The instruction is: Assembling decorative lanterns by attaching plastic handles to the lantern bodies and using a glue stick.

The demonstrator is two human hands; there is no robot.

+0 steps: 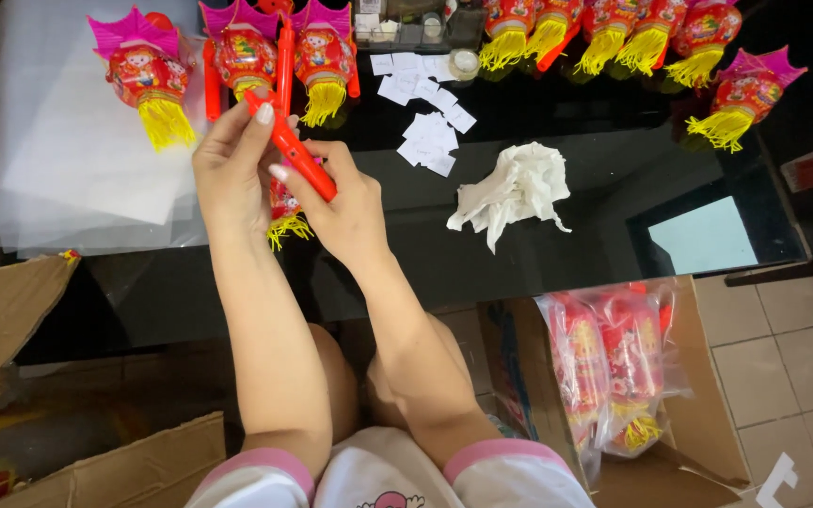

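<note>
Both hands are raised over the black glass table (pixel 557 254). My left hand (pixel 231 169) pinches the upper end of a red plastic lantern stick (pixel 295 150). My right hand (pixel 345 212) grips the lower end of the same stick. A small red lantern with a yellow tassel (pixel 284 218) hangs just below, mostly hidden between the hands. Three finished red lanterns with pink tops stand beyond the hands: one at the far left (pixel 143 75), one in the middle (pixel 242 52), one to the right (pixel 324 56).
A row of several more lanterns (pixel 613 33) lines the back right edge. Small white paper slips (pixel 430 132) and a crumpled white tissue (pixel 515 193) lie on the table. Clear plastic sheets (pixel 77 160) lie at left. An open cardboard box (pixel 698 414) holds bagged lanterns (pixel 604 367).
</note>
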